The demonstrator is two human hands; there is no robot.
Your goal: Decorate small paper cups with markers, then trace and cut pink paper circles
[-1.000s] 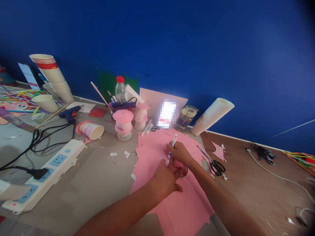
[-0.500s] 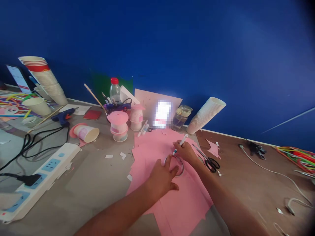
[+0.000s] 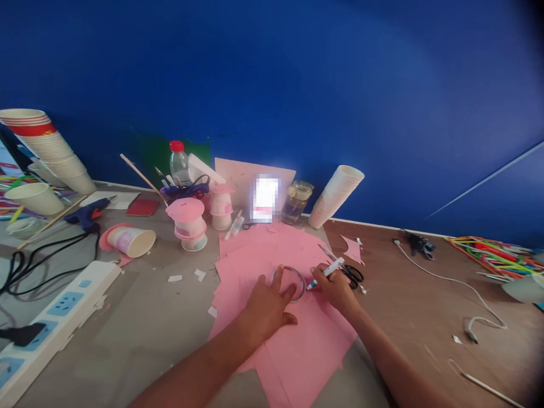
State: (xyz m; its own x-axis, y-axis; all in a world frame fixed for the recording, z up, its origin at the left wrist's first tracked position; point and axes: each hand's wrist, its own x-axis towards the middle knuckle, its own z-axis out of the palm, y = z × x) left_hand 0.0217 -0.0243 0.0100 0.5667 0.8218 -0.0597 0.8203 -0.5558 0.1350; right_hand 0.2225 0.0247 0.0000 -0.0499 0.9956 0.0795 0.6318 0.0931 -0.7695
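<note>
Several sheets of pink paper (image 3: 293, 345) lie stacked in front of me. On them rests a thin round ring (image 3: 304, 281) with a grey edge, its left part covered by my fingers. My left hand (image 3: 270, 300) is spread flat over the paper, fingertips pressing on the ring. In my right hand (image 3: 338, 286) is a white marker (image 3: 326, 273) with a blue end, its tip down on the paper at the ring's right side. Black-handled scissors (image 3: 353, 275) lie just behind my right hand, partly hidden by it.
Behind the paper stand a lit phone (image 3: 266, 198), a glass jar (image 3: 296, 201) and a leaning paper cup stack (image 3: 338, 195). Pink-topped paper cup pieces (image 3: 189, 224) stand left. A power strip (image 3: 63, 311) and a glue gun (image 3: 89, 212) lie farther left; a white cable (image 3: 446, 276) runs at right.
My right hand has moved the marker from the ring's upper edge around to its right side. The left hand stays on the ring. The view has turned slightly right.
</note>
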